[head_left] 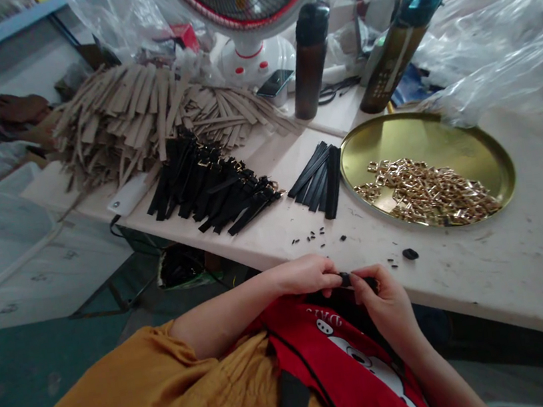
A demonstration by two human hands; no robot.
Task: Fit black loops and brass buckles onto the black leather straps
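Observation:
At the table's front edge, my left hand (314,274) and my right hand (384,292) are close together, fingers closed on a small black strip (345,279). Fingers cover most of the strip, so whether a buckle is on it cannot be seen. Just beyond my hands lie several tiny black bits (312,235) and a dark round piece (411,254). A small fan of flat black strips (317,180) rests farther back. Left of it is a pile of black strips with gold buckles (213,185). A gold tray (486,146) holds many small gold buckles (436,194).
A heap of beige strips (122,116) covers the back left of the white table (536,254). Behind stand a fan (256,57), a dark bottle (311,63) and a tilted brown bottle (395,44). Clear plastic bags (505,36) spread at the back right. A phone (275,83) lies near the fan.

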